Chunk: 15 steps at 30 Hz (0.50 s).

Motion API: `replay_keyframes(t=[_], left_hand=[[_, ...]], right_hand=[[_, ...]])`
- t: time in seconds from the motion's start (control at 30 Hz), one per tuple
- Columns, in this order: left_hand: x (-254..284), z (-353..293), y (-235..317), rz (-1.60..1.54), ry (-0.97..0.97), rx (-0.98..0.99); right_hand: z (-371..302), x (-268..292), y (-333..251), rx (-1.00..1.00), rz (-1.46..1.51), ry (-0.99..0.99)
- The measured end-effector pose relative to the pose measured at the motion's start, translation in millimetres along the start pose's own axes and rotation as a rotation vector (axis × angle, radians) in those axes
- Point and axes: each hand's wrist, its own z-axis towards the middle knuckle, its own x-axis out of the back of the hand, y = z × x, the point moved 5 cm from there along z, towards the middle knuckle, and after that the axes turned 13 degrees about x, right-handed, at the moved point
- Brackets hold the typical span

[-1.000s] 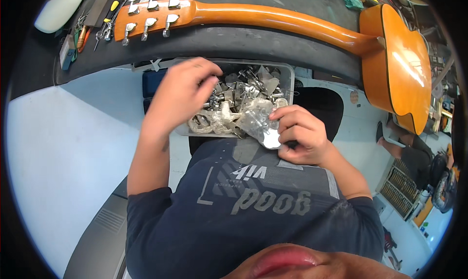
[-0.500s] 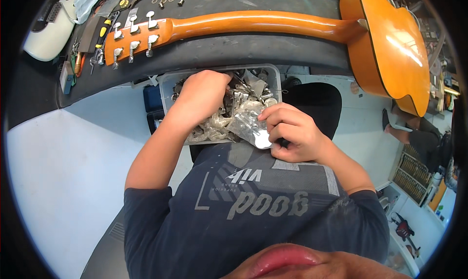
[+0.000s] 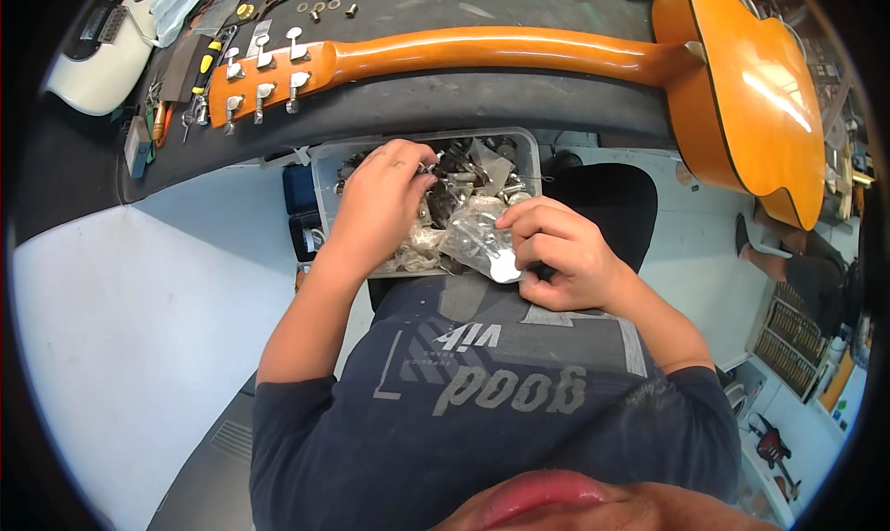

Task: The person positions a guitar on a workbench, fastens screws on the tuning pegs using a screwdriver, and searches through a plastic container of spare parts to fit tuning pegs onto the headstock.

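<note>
A clear plastic bin (image 3: 530, 151) full of small metal parts and little plastic bags sits at my lap, below the bench edge. My left hand (image 3: 382, 197) reaches into its left half, fingers bent together over the metal parts. Something small and shiny shows at those fingertips, too small to name. My right hand (image 3: 567, 257) pinches the edge of a clear plastic bag (image 3: 475, 236) at the bin's near right corner. Metal pieces show through that bag, along with a bright white round patch at its lower end.
An orange acoustic guitar (image 3: 751, 95) lies face down across the black bench (image 3: 408, 100), its headstock with metal tuners to the left. Beyond it are loose washers and screws. Hand tools (image 3: 199, 67) and a white guitar body (image 3: 97, 72) lie at the far left.
My left hand has drawn back slightly and its fingers have lifted, showing more of the parts beneath. The right hand keeps its hold on the bag. The whole view has shifted slightly.
</note>
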Motion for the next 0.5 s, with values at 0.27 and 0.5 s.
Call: replay_keyframes(t=[0.27, 0.5], left_hand=[[60.5, -11.6, -2.9, -0.990, 0.118, 0.002], [108.7, -23.0, -28.5, -1.308, 0.184, 0.065]], right_hand=[[3.7, 0.7, 3.5, -0.013, -0.004, -0.015], [9.0, 2.2, 3.5, -0.027, -0.016, -0.016]])
